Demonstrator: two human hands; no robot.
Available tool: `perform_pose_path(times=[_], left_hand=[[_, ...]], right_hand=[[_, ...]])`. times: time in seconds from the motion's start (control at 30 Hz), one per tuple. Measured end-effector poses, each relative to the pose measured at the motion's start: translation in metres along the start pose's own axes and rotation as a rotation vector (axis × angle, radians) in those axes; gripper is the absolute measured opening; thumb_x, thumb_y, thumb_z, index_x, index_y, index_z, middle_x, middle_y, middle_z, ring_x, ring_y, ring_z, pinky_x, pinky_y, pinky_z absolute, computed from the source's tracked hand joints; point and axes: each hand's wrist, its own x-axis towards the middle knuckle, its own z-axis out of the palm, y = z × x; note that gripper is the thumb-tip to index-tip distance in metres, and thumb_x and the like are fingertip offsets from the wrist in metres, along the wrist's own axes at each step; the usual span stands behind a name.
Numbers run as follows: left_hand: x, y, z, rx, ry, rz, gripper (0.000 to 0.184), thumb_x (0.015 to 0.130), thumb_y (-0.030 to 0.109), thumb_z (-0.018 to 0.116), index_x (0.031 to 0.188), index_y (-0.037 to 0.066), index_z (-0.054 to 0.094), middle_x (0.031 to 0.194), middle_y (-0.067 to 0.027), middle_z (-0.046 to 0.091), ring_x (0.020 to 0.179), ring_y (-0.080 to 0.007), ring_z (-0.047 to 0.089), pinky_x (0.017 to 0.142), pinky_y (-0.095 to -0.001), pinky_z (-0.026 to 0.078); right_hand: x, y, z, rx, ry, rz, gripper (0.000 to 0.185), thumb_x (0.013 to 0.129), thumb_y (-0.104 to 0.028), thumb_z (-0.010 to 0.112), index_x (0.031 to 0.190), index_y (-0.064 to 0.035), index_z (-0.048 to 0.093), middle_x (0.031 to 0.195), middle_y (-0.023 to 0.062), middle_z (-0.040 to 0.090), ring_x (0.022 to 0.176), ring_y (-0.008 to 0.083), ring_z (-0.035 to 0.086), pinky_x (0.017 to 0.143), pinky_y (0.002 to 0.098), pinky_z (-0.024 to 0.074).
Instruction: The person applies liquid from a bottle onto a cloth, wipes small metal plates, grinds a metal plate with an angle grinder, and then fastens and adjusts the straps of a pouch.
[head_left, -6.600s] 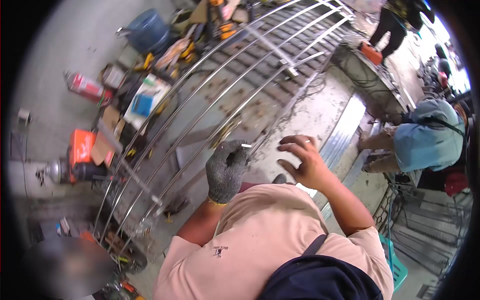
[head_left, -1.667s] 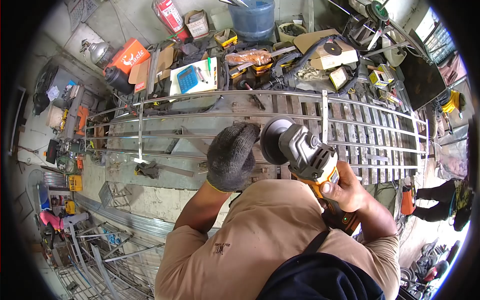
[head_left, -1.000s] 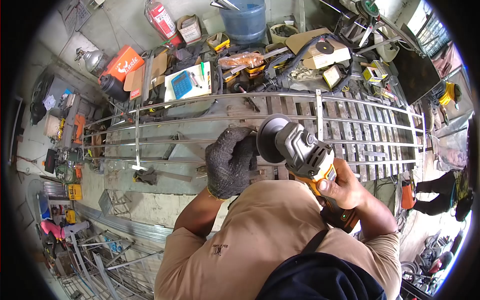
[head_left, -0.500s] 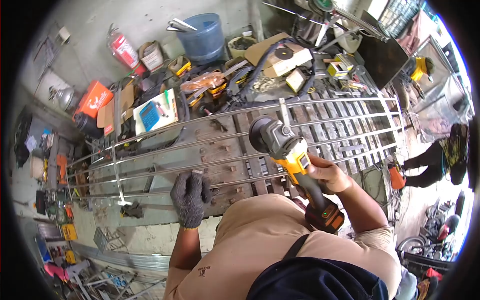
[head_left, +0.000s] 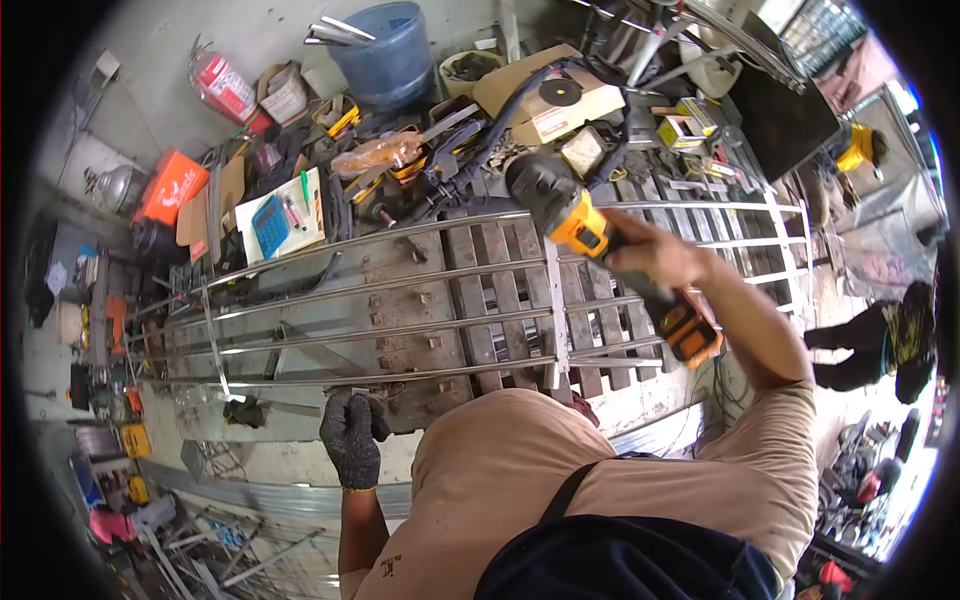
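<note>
My bare right hand (head_left: 660,252) grips a yellow-and-black cordless angle grinder (head_left: 580,222) by its body. The tool's head points toward the far side of the bench, and its battery is nearest me. Beneath it lies a long metal frame (head_left: 556,315) of several parallel shiny tubes joined by flat crossbars. My left hand (head_left: 352,440), in a dark grey knit glove, is closed just off the frame's near tube. A small pale edge shows at its fingertips, too small to name.
Along the back of the bench are a cardboard box (head_left: 590,112) with a black disc on it, a blue bucket (head_left: 385,60), a calculator (head_left: 270,228) on papers, and a fire extinguisher (head_left: 222,88). Wooden slats (head_left: 490,270) support the frame. Black gloves (head_left: 870,345) appear at the right.
My right hand has carried the grinder up and away from me, toward the bench's far side. The left hand has shifted slightly left and nearer to me. The camera view has also shifted.
</note>
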Motion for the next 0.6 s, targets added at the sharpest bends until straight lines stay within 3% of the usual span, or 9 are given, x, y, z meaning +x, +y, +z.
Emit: perform_pose_path(times=[0.03, 0.07, 0.13, 0.2, 0.23, 0.33, 0.43, 0.53, 0.6], left_hand=[[-0.003, -0.002, 0.001, 0.011, 0.023, 0.003, 0.017, 0.116, 0.016, 0.063, 0.104, 0.004, 0.065, 0.079, -0.0032, 0.066, 0.057, -0.0113, 0.059, 0.053, -0.0290, 0.048], [-0.007, -0.005, 0.003, 0.020, 0.048, 0.007, 0.016, 0.115, 0.016, 0.064, 0.106, 0.003, 0.066, 0.080, -0.0033, 0.067, 0.058, -0.0113, 0.060, 0.053, -0.0291, 0.048], [-0.018, -0.013, 0.005, 0.054, 0.110, 0.004, 0.015, 0.115, 0.016, 0.065, 0.109, 0.003, 0.068, 0.081, -0.0042, 0.068, 0.058, -0.0117, 0.061, 0.054, -0.0297, 0.049], [-0.030, -0.026, 0.005, 0.101, 0.183, -0.009, 0.014, 0.114, 0.016, 0.066, 0.113, 0.002, 0.069, 0.082, -0.0055, 0.070, 0.059, -0.0125, 0.062, 0.054, -0.0305, 0.050], [-0.036, -0.039, 0.004, 0.203, 0.212, 0.008, 0.014, 0.113, 0.015, 0.066, 0.115, 0.002, 0.070, 0.082, -0.0066, 0.070, 0.059, -0.0130, 0.062, 0.055, -0.0311, 0.051], [-0.064, -0.094, -0.011, 0.565, 0.258, -0.101, 0.014, 0.111, 0.012, 0.064, 0.119, 0.003, 0.071, 0.088, -0.0131, 0.072, 0.067, -0.0217, 0.069, 0.065, -0.0372, 0.058], [-0.114, -0.181, -0.042, 1.180, 0.142, 0.306, 0.013, 0.108, 0.006, 0.056, 0.108, 0.003, 0.069, 0.092, -0.0148, 0.075, 0.081, -0.0314, 0.074, 0.074, -0.0424, 0.059], [-0.190, -0.228, -0.034, 0.921, 0.370, -0.252, 0.012, 0.109, 0.008, 0.054, 0.112, 0.005, 0.066, 0.100, -0.0173, 0.073, 0.096, -0.0398, 0.072, 0.086, -0.0481, 0.057], [-0.236, -0.252, -0.030, 0.852, 0.455, -0.409, 0.011, 0.108, 0.008, 0.053, 0.112, 0.004, 0.063, 0.100, -0.0192, 0.072, 0.096, -0.0434, 0.071, 0.086, -0.0501, 0.057]], right_hand=[[0.008, -0.009, -0.021, -0.291, 0.037, 0.080, 0.084, 0.104, -0.022, 0.072, 0.174, -0.0023, 0.030, 0.142, 0.0209, 0.070, 0.130, 0.0264, 0.066, 0.112, 0.0404, 0.0501], [0.022, 0.001, -0.030, -0.489, 0.173, -0.127, 0.085, 0.100, -0.017, 0.076, 0.170, 0.0010, 0.032, 0.139, 0.0289, 0.070, 0.130, 0.0359, 0.070, 0.111, 0.0450, 0.0531], [0.054, -0.001, -0.064, -0.651, 0.198, -0.067, 0.078, 0.086, -0.008, 0.083, 0.155, 0.0058, 0.049, 0.137, 0.0334, 0.070, 0.128, 0.0453, 0.071, 0.108, 0.0491, 0.0562], [0.100, 0.041, -0.102, -0.766, 0.308, -0.078, 0.075, 0.075, -0.010, 0.092, 0.141, 0.0031, 0.062, 0.126, 0.0287, 0.075, 0.123, 0.0413, 0.073, 0.106, 0.0466, 0.0565], [0.123, 0.054, -0.117, -0.770, 0.311, 0.060, 0.076, 0.071, -0.010, 0.093, 0.140, 0.0031, 0.064, 0.130, 0.0277, 0.073, 0.125, 0.0415, 0.072, 0.109, 0.0454, 0.0559], [0.182, 0.106, -0.141, -0.903, 0.442, -0.103, 0.078, 0.071, -0.006, 0.091, 0.143, -0.0009, 0.065, 0.141, 0.0262, 0.067, 0.134, 0.0421, 0.066, 0.114, 0.0458, 0.0549], [0.223, 0.127, -0.146, -0.963, 0.364, -0.070, 0.076, 0.075, -0.001, 0.086, 0.147, -0.0039, 0.062, 0.147, 0.0253, 0.062, 0.137, 0.0449, 0.064, 0.114, 0.0491, 0.0552], [0.244, 0.141, -0.131, -1.008, 0.329, -0.035, 0.076, 0.080, 0.005, 0.078, 0.152, -0.0069, 0.057, 0.147, 0.0250, 0.058, 0.137, 0.0489, 0.061, 0.113, 0.0555, 0.0554], [0.265, 0.166, -0.125, -1.005, 0.316, -0.046, 0.070, 0.082, 0.006, 0.075, 0.149, -0.0066, 0.058, 0.147, 0.0256, 0.058, 0.136, 0.0497, 0.062, 0.112, 0.0559, 0.0558]])
